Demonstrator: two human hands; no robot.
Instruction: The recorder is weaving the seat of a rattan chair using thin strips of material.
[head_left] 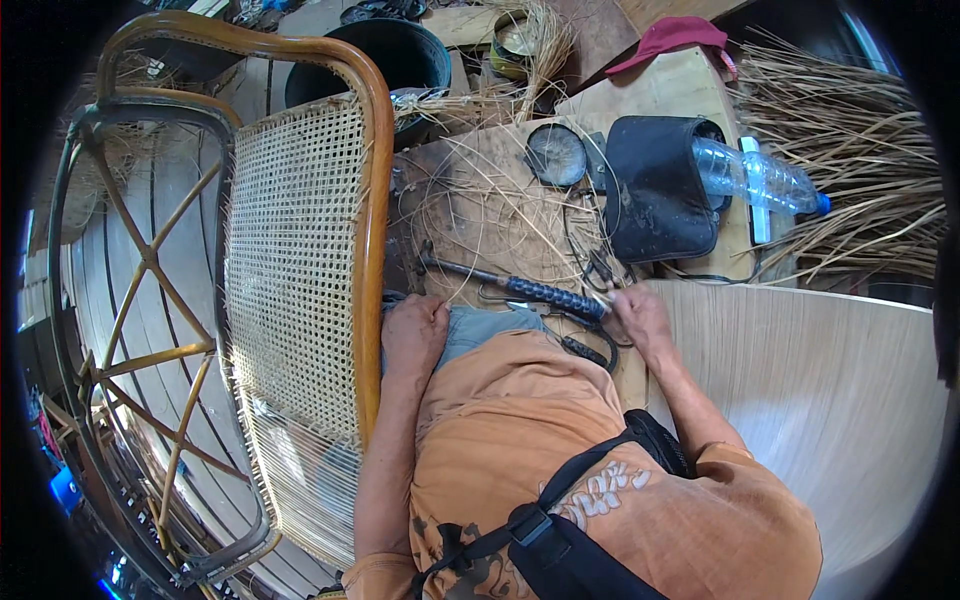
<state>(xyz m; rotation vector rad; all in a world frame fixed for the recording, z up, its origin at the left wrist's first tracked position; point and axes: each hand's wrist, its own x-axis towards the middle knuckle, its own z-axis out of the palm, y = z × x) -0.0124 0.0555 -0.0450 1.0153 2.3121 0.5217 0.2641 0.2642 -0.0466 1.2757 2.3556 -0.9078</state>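
To my left stands a rattan chair (377, 250) with a brown bent frame and a woven cane panel (295, 200); the panel's lower part has strands running mainly one way. My left hand (415, 328) is closed in a pinch beside the frame's right edge, over my lap. A thin pale cane strand (458, 290) shows at its fingertips. My right hand (640, 318) is closed near the wrapped grip of a hammer (555, 294), which lies slanting across the board. A pale tip shows by those fingers, but what they hold is hidden.
Loose cane strands (480, 190) litter the wooden board, beside a round dish (556, 155). A black pouch (660, 190) holds a clear bottle (755, 178). Behind are a dark bucket (400, 50), a red cap (670, 42) and a rattan bundle (850, 150). A curved wood-grain panel (800, 370) stands right.
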